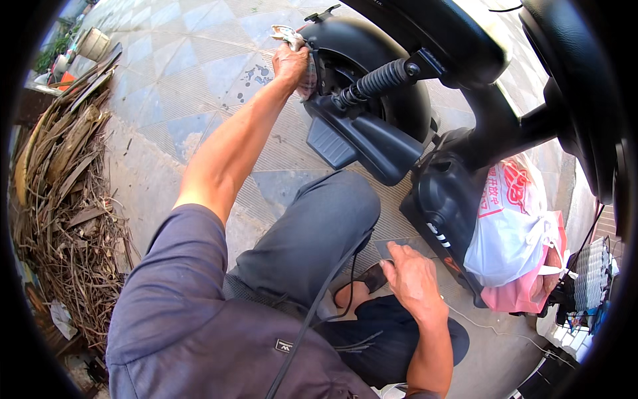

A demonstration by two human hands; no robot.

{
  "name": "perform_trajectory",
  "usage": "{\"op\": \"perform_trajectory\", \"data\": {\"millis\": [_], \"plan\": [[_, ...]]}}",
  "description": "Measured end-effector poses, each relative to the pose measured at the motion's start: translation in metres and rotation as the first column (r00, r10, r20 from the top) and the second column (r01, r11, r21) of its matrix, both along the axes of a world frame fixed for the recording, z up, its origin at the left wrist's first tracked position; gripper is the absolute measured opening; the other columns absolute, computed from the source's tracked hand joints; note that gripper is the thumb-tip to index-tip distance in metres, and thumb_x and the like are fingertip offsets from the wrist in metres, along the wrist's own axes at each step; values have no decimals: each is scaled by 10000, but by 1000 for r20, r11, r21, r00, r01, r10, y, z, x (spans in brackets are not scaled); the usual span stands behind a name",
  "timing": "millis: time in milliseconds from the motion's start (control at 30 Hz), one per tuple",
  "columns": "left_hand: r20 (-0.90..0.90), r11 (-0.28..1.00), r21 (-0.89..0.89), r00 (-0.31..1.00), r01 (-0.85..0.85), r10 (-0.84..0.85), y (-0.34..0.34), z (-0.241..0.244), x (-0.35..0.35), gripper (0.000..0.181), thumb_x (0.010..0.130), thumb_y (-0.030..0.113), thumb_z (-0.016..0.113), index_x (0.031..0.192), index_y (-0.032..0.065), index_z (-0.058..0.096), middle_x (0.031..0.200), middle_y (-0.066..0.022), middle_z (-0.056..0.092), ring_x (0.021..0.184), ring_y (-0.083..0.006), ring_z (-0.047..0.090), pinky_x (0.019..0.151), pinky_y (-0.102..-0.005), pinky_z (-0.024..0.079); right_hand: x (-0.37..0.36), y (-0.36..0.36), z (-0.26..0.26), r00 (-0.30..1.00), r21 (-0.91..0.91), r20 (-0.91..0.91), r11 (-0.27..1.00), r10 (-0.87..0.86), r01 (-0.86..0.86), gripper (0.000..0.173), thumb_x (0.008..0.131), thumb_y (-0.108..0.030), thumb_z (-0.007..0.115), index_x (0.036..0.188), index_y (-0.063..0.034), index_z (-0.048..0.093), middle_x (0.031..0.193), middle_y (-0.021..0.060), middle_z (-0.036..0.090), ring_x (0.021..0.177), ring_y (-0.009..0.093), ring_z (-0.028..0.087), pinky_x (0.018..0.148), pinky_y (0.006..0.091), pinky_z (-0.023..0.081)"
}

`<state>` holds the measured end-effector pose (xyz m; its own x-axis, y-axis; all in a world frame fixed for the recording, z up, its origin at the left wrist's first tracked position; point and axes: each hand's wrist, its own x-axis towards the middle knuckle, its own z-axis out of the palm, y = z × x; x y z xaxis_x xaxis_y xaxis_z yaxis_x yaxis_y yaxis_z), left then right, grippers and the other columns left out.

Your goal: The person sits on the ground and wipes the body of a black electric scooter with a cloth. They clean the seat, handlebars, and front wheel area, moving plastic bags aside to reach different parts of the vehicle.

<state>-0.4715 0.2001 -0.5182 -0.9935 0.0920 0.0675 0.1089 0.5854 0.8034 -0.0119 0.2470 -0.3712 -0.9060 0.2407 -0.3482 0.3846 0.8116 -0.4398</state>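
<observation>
My left hand stretches to the rear end of a black electric scooter, gripping a crumpled, pale patterned cloth beside the rear fender. The scooter's black coil-spring shock absorber and its ribbed plastic footrest are just nearer to me. What the cloth touches is partly hidden by my fingers. My right hand holds nothing and hovers above my bent leg, fingers loosely apart. It is nearest the scooter's black floorboard body.
White and pink plastic bags with printed writing sit on the scooter's footwell. A heap of sticks and bark lies along the left. Wet spots mark the paving tiles. A thin white cord crosses the ground at right.
</observation>
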Motion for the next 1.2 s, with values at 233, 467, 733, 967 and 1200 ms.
{"op": "perform_trajectory", "data": {"millis": [233,467,733,967,1200], "plan": [[17,885,405,965,231,-260,-33,7,14,361,792,225,717,1081,15,668,899,-146,723,831,-233,687,778,-350,531,0,2,-1,999,17,-37,1000,-6,6,334,852,-143,685,1134,20,611,918,195,655,879,378,643,749,470,513],[43,863,168,871,477,-490,-61,-4,74,294,845,139,659,1128,65,646,995,-118,719,876,-221,679,803,-346,524,0,0,2,1000,8,-3,1000,-5,5,337,856,-141,681,1138,24,600,920,200,653,877,384,640,749,475,508],[-40,653,511,774,559,-632,-28,71,120,317,876,85,626,1192,102,645,1004,-87,698,907,-154,636,844,-315,517,1,-1,-2,1000,5,-26,1000,5,-5,315,867,-149,668,1127,16,600,907,208,641,874,397,626,745,474,490],[-171,848,97,848,521,-502,-35,5,115,369,826,40,635,1193,85,628,943,-137,700,881,-269,686,826,-375,526,7,4,-4,998,-3,-58,1000,-30,30,309,879,-164,653,1125,10,585,915,211,643,874,400,629,738,477,491],[-156,917,-147,907,370,-391,-45,-7,104,351,831,91,633,1178,54,602,1020,-207,652,962,-417,631,841,-452,495,16,5,-4,988,0,-149,999,-43,44,187,875,-149,644,968,-12,557,854,178,617,840,385,632,732,478,508]]}}
